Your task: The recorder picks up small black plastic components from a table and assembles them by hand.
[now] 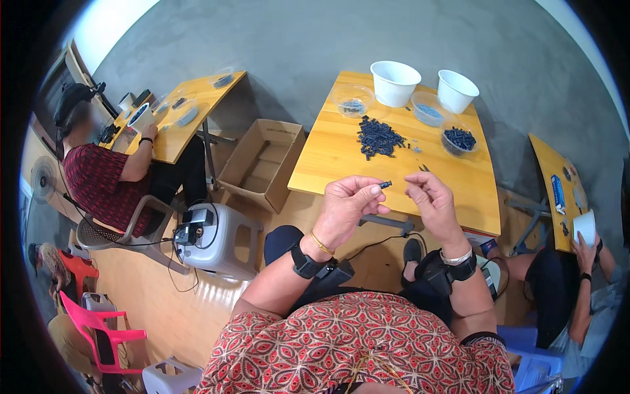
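Over the near edge of the wooden table (321,157), my left hand (344,209) pinches a small dark cylindrical part (386,184) between thumb and forefinger. Just right of it is my right hand (434,202), its thumb and forefinger drawn close together and the other fingers curled; whatever they may hold is too small to make out. Beyond both hands lies a loose pile of dark small parts (379,138). More such parts fill a clear bowl (461,140) on the right. A few tiny pale pieces (416,148) lie between pile and bowl.
At the table's back stand two white tubs (395,88) and clear bowls with small bluish parts (428,113). Left of the table, an open cardboard box (262,164) and a grey stool (220,240) occupy the floor. Co-workers sit at tables left (105,164) and right (571,282).
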### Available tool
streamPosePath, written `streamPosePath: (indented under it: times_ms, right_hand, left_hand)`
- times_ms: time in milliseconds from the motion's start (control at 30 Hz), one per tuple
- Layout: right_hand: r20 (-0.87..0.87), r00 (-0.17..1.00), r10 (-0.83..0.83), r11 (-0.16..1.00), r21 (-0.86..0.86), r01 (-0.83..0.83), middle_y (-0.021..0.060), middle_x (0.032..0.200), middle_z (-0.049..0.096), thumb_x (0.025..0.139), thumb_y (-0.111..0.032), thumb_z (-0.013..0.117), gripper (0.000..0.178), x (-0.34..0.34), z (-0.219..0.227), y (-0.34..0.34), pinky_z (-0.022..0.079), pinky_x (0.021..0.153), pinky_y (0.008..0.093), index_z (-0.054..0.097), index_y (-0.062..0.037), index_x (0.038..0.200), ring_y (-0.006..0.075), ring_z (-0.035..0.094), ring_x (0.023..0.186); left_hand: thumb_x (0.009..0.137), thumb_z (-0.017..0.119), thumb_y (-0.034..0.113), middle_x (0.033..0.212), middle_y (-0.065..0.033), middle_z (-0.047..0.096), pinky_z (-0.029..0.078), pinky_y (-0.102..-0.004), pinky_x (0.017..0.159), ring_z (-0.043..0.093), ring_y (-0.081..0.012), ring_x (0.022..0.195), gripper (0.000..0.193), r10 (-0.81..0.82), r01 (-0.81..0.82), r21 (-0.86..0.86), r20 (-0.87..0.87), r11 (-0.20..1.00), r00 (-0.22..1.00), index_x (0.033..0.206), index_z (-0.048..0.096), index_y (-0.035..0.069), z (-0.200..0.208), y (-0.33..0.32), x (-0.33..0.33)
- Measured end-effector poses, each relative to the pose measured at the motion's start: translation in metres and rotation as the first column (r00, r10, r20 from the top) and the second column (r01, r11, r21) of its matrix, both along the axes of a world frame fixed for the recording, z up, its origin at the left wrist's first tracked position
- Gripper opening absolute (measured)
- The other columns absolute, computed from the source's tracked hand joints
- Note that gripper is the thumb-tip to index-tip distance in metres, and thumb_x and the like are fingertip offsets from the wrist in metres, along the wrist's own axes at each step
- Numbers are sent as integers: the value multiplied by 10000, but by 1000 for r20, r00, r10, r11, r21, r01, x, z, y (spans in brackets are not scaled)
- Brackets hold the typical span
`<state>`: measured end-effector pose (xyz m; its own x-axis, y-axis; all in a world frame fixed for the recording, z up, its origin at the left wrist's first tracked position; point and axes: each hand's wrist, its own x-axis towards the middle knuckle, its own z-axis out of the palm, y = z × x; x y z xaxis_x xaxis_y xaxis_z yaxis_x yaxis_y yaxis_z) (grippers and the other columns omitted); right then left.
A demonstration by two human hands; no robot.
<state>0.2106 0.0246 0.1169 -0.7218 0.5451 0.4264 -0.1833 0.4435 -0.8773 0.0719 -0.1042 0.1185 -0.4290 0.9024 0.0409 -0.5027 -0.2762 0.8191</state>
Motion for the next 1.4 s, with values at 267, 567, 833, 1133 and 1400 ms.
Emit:
streamPosePath:
  times_ms: [267,567,833,1133,1400]
  right_hand:
    - [-29,996,81,994,78,-78,23,812,535,864,-42,524,178,4,20,-18,438,690,218,527,0,1037,78,521,757]
    - [-42,999,-19,973,230,29,86,744,568,832,-5,521,97,5,2,-9,456,603,256,544,0,926,141,564,656]
    - [34,858,-513,775,447,446,165,786,583,792,-30,510,84,26,-39,122,456,642,373,549,-17,866,332,578,733]
    - [9,874,-485,696,609,380,164,790,571,791,-60,520,87,-23,-21,209,448,665,383,549,-11,857,333,559,763]
    - [299,819,-489,728,658,194,182,851,583,783,-34,497,157,-104,-60,239,451,711,410,575,-10,917,361,561,834]
  left_hand:
    - [849,560,67,725,-71,611,506,-269,532,624,-180,622,84,-17,19,22,-68,1000,998,892,589,1,4,8,10]
    - [854,545,68,723,-63,596,527,-277,595,597,-145,624,104,-76,57,-134,-142,989,987,885,598,-15,-17,22,8]
    - [879,539,150,699,-29,568,524,-273,627,546,-96,633,152,117,-114,-40,103,993,988,849,612,20,-39,65,-55]
    - [861,567,131,657,-19,583,453,-214,581,529,-90,577,150,210,-239,-114,-222,964,952,826,617,-5,-101,100,-57]
    - [844,574,74,700,-27,604,455,-208,601,555,-78,636,115,114,-167,-145,-321,975,940,837,625,-30,-110,87,-63]
